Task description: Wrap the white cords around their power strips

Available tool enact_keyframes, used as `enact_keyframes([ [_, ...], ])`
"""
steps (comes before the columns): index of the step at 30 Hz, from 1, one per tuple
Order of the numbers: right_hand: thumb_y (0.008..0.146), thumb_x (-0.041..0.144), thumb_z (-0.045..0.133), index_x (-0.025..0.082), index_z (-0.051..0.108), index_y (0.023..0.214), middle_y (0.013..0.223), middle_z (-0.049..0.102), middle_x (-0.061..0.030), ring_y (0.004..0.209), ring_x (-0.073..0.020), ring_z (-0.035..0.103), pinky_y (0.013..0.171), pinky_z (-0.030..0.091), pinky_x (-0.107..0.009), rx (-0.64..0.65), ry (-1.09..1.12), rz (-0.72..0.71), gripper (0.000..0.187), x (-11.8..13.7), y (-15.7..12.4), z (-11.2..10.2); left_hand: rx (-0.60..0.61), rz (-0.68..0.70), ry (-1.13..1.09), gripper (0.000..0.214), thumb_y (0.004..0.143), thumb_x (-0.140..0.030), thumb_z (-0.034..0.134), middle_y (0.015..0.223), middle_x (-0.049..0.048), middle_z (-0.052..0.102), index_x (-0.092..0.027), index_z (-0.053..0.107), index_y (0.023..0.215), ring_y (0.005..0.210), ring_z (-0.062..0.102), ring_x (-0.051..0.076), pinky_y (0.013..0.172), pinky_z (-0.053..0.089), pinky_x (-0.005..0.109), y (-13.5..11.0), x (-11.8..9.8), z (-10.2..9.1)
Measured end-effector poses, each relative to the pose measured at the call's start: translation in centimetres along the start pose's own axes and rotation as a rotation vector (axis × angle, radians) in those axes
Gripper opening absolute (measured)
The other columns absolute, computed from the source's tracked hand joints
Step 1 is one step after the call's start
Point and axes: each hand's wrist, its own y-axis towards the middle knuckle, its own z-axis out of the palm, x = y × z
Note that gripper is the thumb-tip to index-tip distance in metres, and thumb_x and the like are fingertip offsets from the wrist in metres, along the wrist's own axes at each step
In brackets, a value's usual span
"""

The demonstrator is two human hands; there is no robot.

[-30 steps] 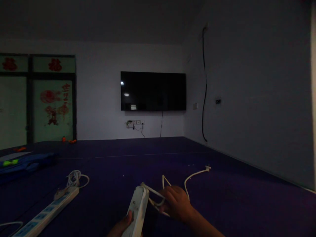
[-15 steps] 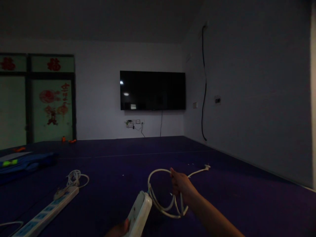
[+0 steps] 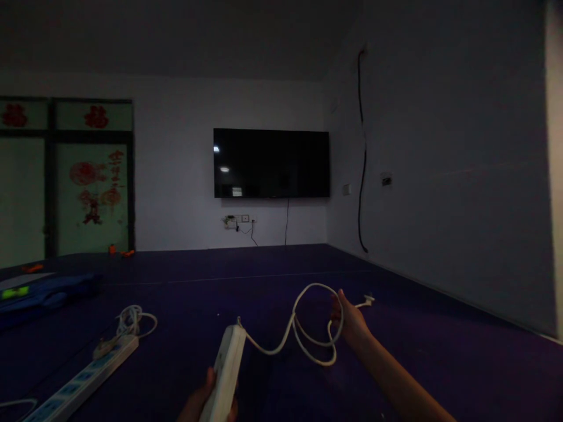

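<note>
Held power strip (image 3: 225,372): long, smooth white casing with rounded edges, tilted upward in the left hand (image 3: 200,401).
Left hand: wrapped around the strip's lower part, thumb on one side, fingertips on the other.
White cord (image 3: 269,353): round and flexible, sagging from the strip's top end, then curling into loose loops between the hands.
Right hand (image 3: 352,322): grasping the right side of the loops, palm partly hidden.
Plug (image 3: 368,300): pale, pronged, just beyond the right hand.
Second power strip (image 3: 90,375): white with blue socket panels, lying left of the left hand, a bundled cord (image 3: 131,318) at its far end.
Purple surface (image 3: 189,305): flat, seamed, beneath everything.
Blue cloth (image 3: 61,293): rumpled, far left of both hands.
</note>
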Motion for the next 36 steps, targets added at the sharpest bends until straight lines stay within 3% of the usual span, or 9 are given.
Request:
enact_keyframes([
  [3,0.067,0.049,0.062,0.016,0.060,0.073,0.047,0.046,0.0063,0.039,-0.0090,0.045,0.042,0.039,-0.022,0.053,-0.165,-0.026,0.033,-1.7,-0.5,1.0,-0.052,0.039,-0.024,0.046,0.064,-0.059,0.061,0.050,0.0024,0.062,-0.014,0.058,0.075,0.041,0.057,0.013,0.039,0.040,0.020,0.6,-0.6,0.7],
  [6,0.067,0.053,0.058,0.015,0.062,0.079,0.055,0.057,0.0023,0.047,-0.0129,0.053,0.047,0.041,-0.024,0.151,-0.379,-0.101,0.040,-3.0,-1.3,1.8,-0.120,0.051,-0.047,0.041,0.069,-0.057,0.058,0.050,0.0016,0.062,-0.016,0.056,0.074,0.039,0.057,0.014,0.040,0.042,0.023,0.7,-0.9,1.1],
  [9,0.072,0.051,0.051,0.016,0.061,0.092,0.071,0.065,-0.0036,0.063,-0.0189,0.061,0.057,0.046,-0.028,0.148,-0.591,-0.285,0.041,-3.9,-2.5,2.2,-0.162,0.032,-0.044,0.040,0.072,-0.055,0.056,0.050,0.0033,0.063,-0.014,0.056,0.074,0.039,0.058,0.016,0.040,0.043,0.024,0.8,-1.0,1.0],
  [12,0.080,0.046,0.041,0.020,0.061,0.088,0.079,0.066,-0.0060,0.075,-0.0214,0.062,0.067,0.045,-0.031,0.151,-0.894,-0.493,0.033,-4.6,-4.4,2.2,-0.207,0.010,-0.019,0.042,0.074,-0.054,0.054,0.049,0.0053,0.063,-0.012,0.057,0.069,0.040,0.058,0.016,0.041,0.044,0.025,1.0,-1.3,1.0],
  [17,0.078,0.041,0.050,0.021,0.059,0.071,0.075,0.065,-0.0049,0.072,-0.0199,0.059,0.065,0.040,-0.029,0.386,-1.401,-0.664,0.023,-5.3,-7.6,2.3,-0.313,0.034,-0.011,0.046,0.073,-0.055,0.055,0.050,0.0060,0.062,-0.010,0.058,0.065,0.041,0.058,0.015,0.043,0.046,0.024,0.7,-1.3,1.9],
  [21,0.076,0.031,0.055,0.020,0.061,0.073,0.081,0.065,-0.0047,0.081,-0.0208,0.057,0.070,0.038,-0.029,0.632,-1.554,-0.739,0.012,-5.1,-8.3,2.7,-0.363,0.126,-0.037,0.038,0.072,-0.048,0.061,0.055,0.0042,0.064,-0.010,0.060,0.071,0.044,0.059,0.014,0.047,0.047,0.023,0.0,-1.0,3.0],
  [24,0.077,0.026,0.053,0.020,0.063,0.076,0.082,0.064,-0.0045,0.083,-0.0205,0.056,0.074,0.037,-0.030,0.731,-1.588,-0.805,0.012,-4.7,-8.3,2.6,-0.334,0.117,-0.024,0.035,0.073,-0.046,0.061,0.055,0.0040,0.064,-0.010,0.059,0.073,0.044,0.060,0.014,0.047,0.047,0.023,-0.2,-0.9,3.3],
  [30,0.077,0.025,0.049,0.020,0.063,0.078,0.082,0.065,-0.0056,0.081,-0.0212,0.056,0.075,0.036,-0.032,0.729,-1.626,-0.880,0.015,-4.5,-7.4,1.7,-0.342,0.115,-0.042,0.034,0.072,-0.045,0.062,0.056,0.0034,0.065,-0.012,0.059,0.078,0.045,0.061,0.015,0.047,0.048,0.024,-0.2,-0.6,3.0],
  [36,0.082,0.021,0.044,0.019,0.062,0.073,0.076,0.066,-0.0076,0.075,-0.0209,0.059,0.069,0.038,-0.030,0.527,-1.678,-0.828,0.020,-5.4,-5.3,0.7,-0.392,0.091,-0.045,0.034,0.073,-0.044,0.061,0.055,0.0053,0.064,-0.010,0.059,0.068,0.045,0.060,0.015,0.047,0.048,0.024,0.0,-0.9,2.8],
])
